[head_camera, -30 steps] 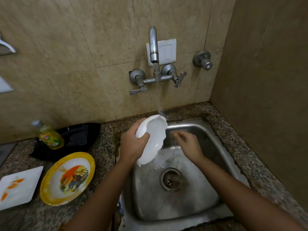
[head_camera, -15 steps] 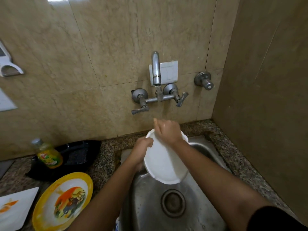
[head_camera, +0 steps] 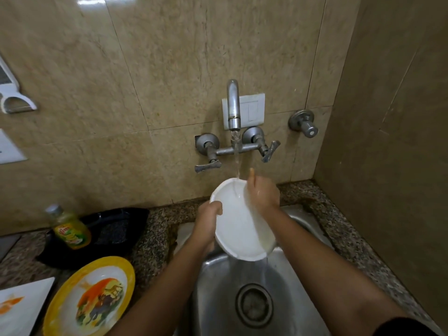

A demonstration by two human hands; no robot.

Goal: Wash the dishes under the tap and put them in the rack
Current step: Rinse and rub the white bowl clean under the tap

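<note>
Found plate [head_camera: 238, 229] now turned face-up under tap [head_camera: 233, 103], left hand [head_camera: 208, 221] gripping its rim, right hand [head_camera: 263, 194] moved from sink [head_camera: 213, 287] onto far edge, grip unclear; rinsing begun, racking pending.

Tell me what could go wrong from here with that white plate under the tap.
1. Slip: the white plate is wet and tilted over the sink. The left hand grips only its left rim and the right hand sits at the upper rim, so it might drop onto the steel.
2. Splash: water from the tap hits the plate and runs off its lower edge, so it may spray onto the counter.
</note>
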